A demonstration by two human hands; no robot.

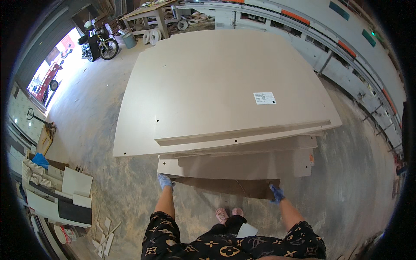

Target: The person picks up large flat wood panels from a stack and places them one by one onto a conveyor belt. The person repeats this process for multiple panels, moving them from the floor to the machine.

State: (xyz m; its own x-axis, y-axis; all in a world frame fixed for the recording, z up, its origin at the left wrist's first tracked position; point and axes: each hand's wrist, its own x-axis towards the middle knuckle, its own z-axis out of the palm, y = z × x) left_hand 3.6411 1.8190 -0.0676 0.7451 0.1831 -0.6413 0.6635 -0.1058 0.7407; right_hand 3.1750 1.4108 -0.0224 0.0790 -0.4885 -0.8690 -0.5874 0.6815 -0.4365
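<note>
My left hand [165, 181], in a blue-violet glove, closes on the near left corner of a brown sheet [229, 185], right under the corner of a beige panel [234, 165]. Its fingertips are partly hidden there. At the sheet's near right corner, my right hand [276, 193], gloved alike, grips the edge with the fingers underneath. Above the sheet lies an uneven stack of beige panels. The large top panel [203, 82] bears a white label [264, 98], dark holes and a narrow beige strip [242, 133] along its near side.
A long white machine [351, 78] with orange parts curves along the right and back. Far left stand a motorcycle [99, 45] and a bucket [129, 40]; a wooden table [149, 15] is behind. Board offcuts [78, 186] and scrap strips [105, 238] lie at left.
</note>
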